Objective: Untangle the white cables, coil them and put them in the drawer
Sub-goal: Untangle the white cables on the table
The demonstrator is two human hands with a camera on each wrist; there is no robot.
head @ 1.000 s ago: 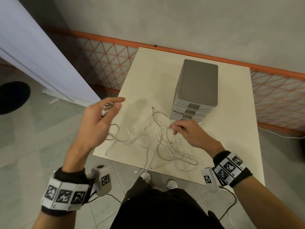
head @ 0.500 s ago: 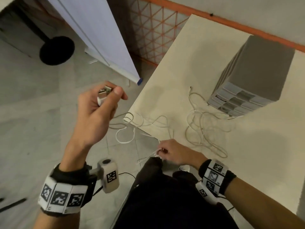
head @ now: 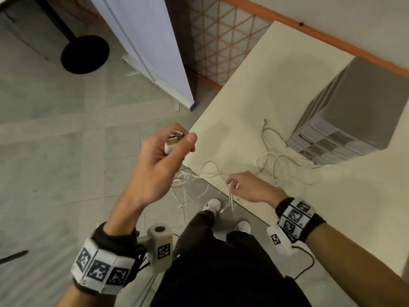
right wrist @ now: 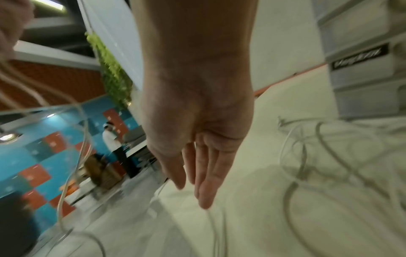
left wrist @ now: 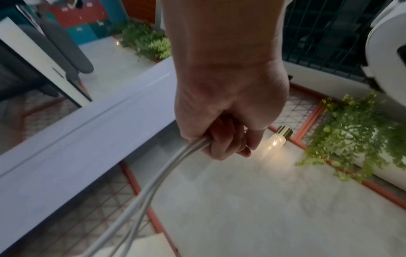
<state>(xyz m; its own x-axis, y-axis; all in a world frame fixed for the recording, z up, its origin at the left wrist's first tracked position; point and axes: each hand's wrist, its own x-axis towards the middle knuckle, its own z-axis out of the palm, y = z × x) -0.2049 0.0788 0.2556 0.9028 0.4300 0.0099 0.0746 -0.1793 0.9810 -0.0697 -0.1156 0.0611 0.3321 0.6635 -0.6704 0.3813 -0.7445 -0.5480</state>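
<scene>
White cables (head: 223, 173) (tangled) between both hands.

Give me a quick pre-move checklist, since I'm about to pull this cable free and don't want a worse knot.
1. Left hand grips the USB plug: ok.
2. Right hand has a strand secured: cannot tell; wrist view shows straight fingers.
3. White cables separated: not ok, loops overlap.
4. All cable on the table: not ok, strands hang over the edge.
5. Drawer unit open to receive a coil: not ok, drawers look shut.
</scene>
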